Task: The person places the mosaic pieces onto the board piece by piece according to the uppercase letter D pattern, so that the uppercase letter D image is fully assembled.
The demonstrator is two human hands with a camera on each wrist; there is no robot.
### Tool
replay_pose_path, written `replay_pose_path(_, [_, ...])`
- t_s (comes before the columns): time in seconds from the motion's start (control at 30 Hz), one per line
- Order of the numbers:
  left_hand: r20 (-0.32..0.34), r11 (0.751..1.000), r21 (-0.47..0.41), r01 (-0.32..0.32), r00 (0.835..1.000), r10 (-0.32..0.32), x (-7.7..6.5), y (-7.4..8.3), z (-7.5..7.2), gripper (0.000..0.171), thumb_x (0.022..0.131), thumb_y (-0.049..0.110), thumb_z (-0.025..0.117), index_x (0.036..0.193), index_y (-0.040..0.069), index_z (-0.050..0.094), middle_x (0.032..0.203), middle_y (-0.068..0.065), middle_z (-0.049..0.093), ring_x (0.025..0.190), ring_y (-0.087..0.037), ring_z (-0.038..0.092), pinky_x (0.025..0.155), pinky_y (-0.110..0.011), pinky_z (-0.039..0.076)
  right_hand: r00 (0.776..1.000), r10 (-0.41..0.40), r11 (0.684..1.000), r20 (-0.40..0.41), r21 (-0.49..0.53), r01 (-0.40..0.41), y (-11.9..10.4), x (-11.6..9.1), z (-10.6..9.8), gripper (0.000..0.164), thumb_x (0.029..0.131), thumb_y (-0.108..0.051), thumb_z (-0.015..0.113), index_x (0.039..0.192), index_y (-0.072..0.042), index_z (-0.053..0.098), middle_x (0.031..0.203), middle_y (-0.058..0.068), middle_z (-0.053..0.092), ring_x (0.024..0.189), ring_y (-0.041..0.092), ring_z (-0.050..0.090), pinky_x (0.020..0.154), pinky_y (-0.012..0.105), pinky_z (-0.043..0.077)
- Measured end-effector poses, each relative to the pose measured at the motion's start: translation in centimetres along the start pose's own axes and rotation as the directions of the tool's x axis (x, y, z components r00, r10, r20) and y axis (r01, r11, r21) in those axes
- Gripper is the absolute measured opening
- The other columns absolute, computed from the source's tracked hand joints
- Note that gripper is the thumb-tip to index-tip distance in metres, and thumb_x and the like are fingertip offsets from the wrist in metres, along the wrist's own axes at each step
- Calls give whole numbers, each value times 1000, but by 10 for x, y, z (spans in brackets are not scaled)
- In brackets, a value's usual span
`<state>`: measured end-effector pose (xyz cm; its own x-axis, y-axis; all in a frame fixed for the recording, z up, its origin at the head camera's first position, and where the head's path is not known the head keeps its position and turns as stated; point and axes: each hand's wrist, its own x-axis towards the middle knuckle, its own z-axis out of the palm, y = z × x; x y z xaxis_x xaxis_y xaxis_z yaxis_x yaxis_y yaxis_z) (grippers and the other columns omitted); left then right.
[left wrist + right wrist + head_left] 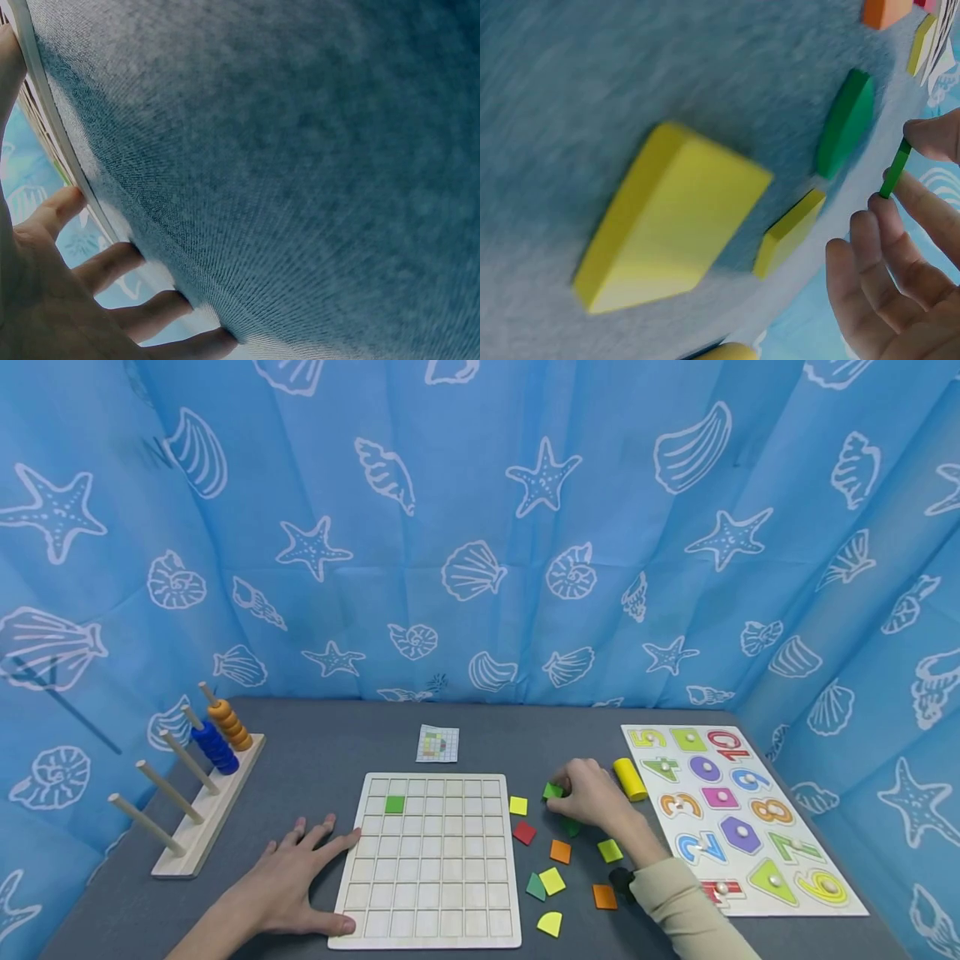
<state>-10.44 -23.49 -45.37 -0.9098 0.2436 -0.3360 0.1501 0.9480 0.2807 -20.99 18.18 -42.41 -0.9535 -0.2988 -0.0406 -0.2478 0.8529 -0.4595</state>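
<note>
Through the head view I have the right hand (pixel 596 793) right of centre, thumb and fingers pinching a green tile (pixel 552 791). The right wrist view gives me that tile almost edge-on, so I can't be sure of its full outline.

The left hand (pixel 296 877), lower left of centre, is spread wide; its thumb and index fingertip touch the left edge of the board (pixel 431 893) at the lower middle. I see a green square (pixel 394 804) sitting in a cell towards the board's upper left.

Between the board and the right arm, loose tiles lie on the table (pixel 315 743): a yellow square (pixel 518 806) just beside the board, a red tile (pixel 524 833) below it, and a yellow quarter-round (pixel 550 924) near the bottom of the frame. A yellow cylinder (pixel 630 779) rests beside the right hand, close to the number puzzle (pixel 780 911) at the right.

A small card (pixel 438 744) lies above the board. At the left I make out a peg stand (pixel 197 839) with blue rings (pixel 215 747) and orange rings (pixel 229 725).
</note>
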Motion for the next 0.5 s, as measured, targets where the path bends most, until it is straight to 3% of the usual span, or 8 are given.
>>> replay_pose_path(0.27, [-2,1000,8,6,1000,-6,1,0,1,119,58,91,72,156,31,42,161,-26,38,138,-73,28,94,-90,28,997,-74,997,-32,-5,74,-19,3,6,22,79,-11,83,99,-2,81,89,9,69,71,12,52,62,25,46])
replay_pose_path(0.5, [-7,1000,7,-2,1000,2,0,0,1,119,58,91,71,156,32,42,161,-26,38,138,-73,29,93,-90,29,992,-118,993,-40,23,119,-40,10,15,22,78,-10,82,99,-2,81,90,8,69,73,13,52,63,26,47])
